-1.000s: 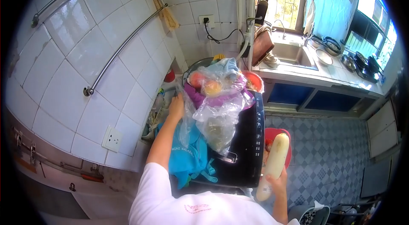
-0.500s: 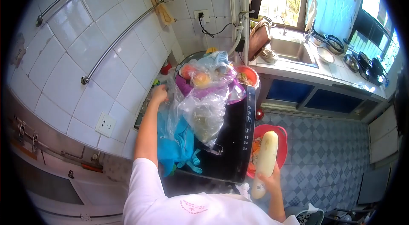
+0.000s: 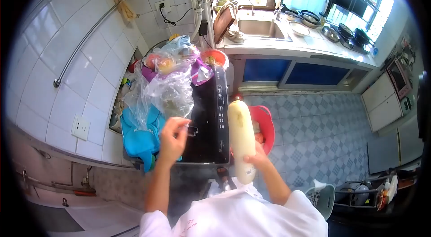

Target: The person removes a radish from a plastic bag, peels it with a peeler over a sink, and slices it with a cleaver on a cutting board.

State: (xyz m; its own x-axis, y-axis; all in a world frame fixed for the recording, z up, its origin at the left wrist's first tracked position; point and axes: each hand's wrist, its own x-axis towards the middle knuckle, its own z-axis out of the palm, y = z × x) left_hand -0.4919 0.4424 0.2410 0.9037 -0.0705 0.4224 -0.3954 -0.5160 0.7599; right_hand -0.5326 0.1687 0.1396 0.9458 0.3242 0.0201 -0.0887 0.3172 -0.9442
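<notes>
Okay, I've got R hand point(image 3: 258, 158) grasping long pale gourd point(image 3: 241, 125) near lower end, in front of red basin point(image 3: 268, 125). Gourd looks whole, no cut visible on this side. L hand point(image 3: 173, 143) up by clear plastic bags point(image 3: 173, 93), fingers curled, can't tell if pinching anything. Bags lie crumpled on black appliance top point(image 3: 206, 109), fruit point(image 3: 165, 65) showing thru plastic, blue bag point(image 3: 138, 138) alongside.

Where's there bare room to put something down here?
The black top has a bare strip between the clear plastic bags and its button panel; the tiled floor lies open right of the red basin. The top's left side is crowded with those bags and the blue bag.
</notes>
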